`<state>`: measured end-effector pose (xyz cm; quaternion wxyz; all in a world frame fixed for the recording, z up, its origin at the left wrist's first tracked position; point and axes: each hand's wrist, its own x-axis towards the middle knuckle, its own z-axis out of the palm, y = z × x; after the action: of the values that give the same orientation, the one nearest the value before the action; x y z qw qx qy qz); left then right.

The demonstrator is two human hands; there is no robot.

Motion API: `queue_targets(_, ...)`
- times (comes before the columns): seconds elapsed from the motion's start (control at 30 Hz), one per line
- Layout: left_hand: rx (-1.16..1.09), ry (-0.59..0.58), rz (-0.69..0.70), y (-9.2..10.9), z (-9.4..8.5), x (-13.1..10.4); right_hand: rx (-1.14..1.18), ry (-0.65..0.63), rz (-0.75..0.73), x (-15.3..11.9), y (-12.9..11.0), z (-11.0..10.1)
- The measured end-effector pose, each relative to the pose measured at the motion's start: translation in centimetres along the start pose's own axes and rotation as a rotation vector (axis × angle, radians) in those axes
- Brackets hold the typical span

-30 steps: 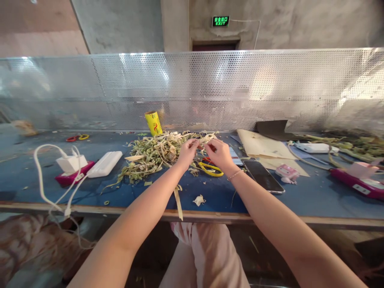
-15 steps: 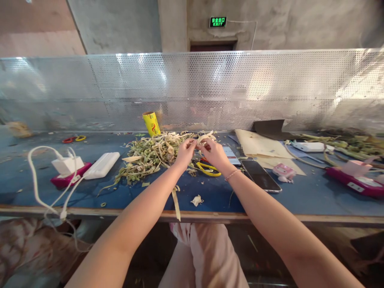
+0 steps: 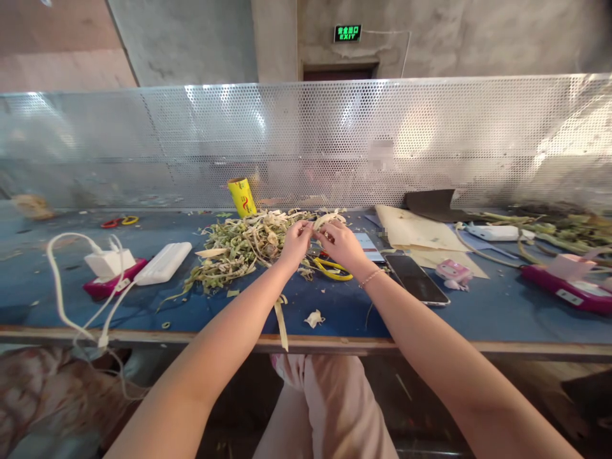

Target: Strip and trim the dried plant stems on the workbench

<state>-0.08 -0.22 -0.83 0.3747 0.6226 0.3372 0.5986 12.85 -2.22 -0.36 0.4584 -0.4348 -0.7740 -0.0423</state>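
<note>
Left hand (image 3: 297,240) and right hand (image 3: 342,243) close together, pinching pale strip (image 3: 331,218), it seems; hard to see. Dry plant pile (image 3: 239,248) beside left hand. Scissors (image 3: 337,277) on counter (image 3: 354,312).

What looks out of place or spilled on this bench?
A pale strip overhangs the bench's front edge, and a crumpled pale scrap lies nearby, both apart from the plant pile. A white cable also droops over the edge at left. The yellow roll behind the pile looks tilted.
</note>
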Motion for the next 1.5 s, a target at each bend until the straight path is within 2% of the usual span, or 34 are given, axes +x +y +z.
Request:
queue_targets(0.1,0.012,0.006,0.009,-0.1,0.0,0.0,0.01,0.013,-0.032,0.0,0.0,0.0)
queue_targets(0.33,0.009,0.006,0.005,0.2,0.0,-0.1,0.189,-0.005,-0.184,0.2,-0.3,-0.1)
queue_targets(0.6,0.026,0.043,-0.008,0.7,0.0,-0.2,0.278,-0.035,-0.109,0.0,-0.6,-0.3)
queue_targets(0.7,0.014,0.072,-0.014,0.7,0.0,-0.2,0.265,-0.095,-0.08,0.0,-0.7,-0.3)
queue_targets(0.8,-0.032,0.085,-0.053,0.8,0.1,-0.2,0.267,-0.139,-0.033,0.1,-0.7,-0.3)
queue_targets(1.03,-0.107,0.14,-0.151,1.2,0.3,-0.2,0.23,-0.135,0.028,0.0,-0.8,-0.3)
queue_targets(1.27,-0.111,0.244,-0.124,1.0,0.0,0.2,0.232,-0.173,0.038,0.0,-1.1,-0.3)
queue_targets(1.5,-0.13,0.27,-0.117,0.5,-0.4,0.5,0.284,-0.217,-0.025,0.0,-1.3,-0.3)
